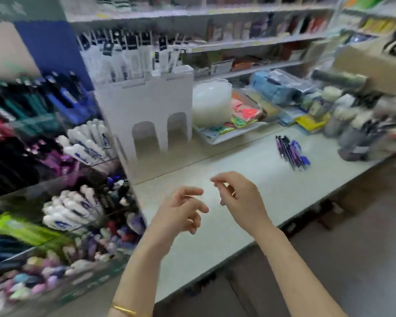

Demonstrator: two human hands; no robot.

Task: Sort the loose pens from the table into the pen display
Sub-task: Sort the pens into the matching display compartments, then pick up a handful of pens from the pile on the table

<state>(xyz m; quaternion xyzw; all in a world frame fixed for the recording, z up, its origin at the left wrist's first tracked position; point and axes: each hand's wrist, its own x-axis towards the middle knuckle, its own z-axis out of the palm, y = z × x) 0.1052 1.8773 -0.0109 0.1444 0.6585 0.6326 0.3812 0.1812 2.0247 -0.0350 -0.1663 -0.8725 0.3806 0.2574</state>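
**Inspector:** State of the fingers?

**Assistant:** On the left hand [181,211] the fingers [192,192] are loosely curled and spread, with nothing in them. The right hand [240,197] has forefinger and thumb drawn near each other, the rest bent, and I see nothing held between them. The frame is blurred, so a very small item cannot be ruled out. Both hands hover close together above the surface [238,161], touching nothing.

**Inspector:** Reason for that posture?

**Assistant:** In my judgement they are between pickups. Both are free and neither is committed to a grasp.

**Inspector:** Location of the task items?

**Assistant:** The loose pens [292,153], purple and blue, lie bunched roughly parallel on the surface, well off to the right of the right hand and beyond it. Bunched that way, they could probably be taken several at once. The pen display [105,161] stands on the person's left, its tiered compartments sloped so the stock leans back and shows by colour.

**Inspector:** Anything between?

**Assistant:** A white card stand [146,110] sits at the surface's back-left corner, beside the display. A tray [215,139] of coloured packets lies behind the pens and apart from them.

**Inspector:** Next requirement?

**Assistant:** Likely a reach to the right for the pens, then a carry across to the matching compartment. The blur hides which compartment that is.
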